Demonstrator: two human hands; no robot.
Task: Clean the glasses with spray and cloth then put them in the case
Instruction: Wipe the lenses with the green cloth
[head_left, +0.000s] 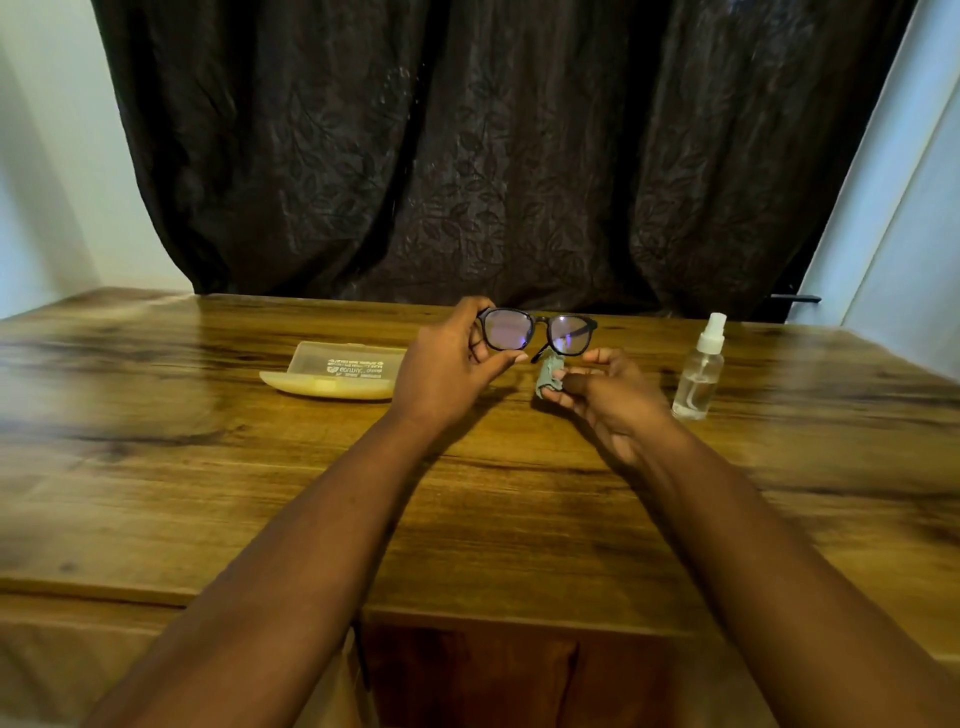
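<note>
Black-framed glasses (537, 332) are held up above the wooden table (208, 441), lenses facing me. My left hand (449, 364) pinches the left end of the frame. Just below the right lens, my right hand (608, 395) grips a small bunched grey-green cloth (548, 376), which sits close under the glasses; I cannot tell if it touches them. A clear spray bottle (698, 371) with a white nozzle stands upright to the right of my right hand. The pale yellow case (332, 371) lies open on the table left of my left hand, partly hidden by it.
A dark patterned curtain (493, 156) hangs behind the table's far edge. Pale walls flank it on both sides. The table's near edge runs across the lower part of the view, with a darker panel below it.
</note>
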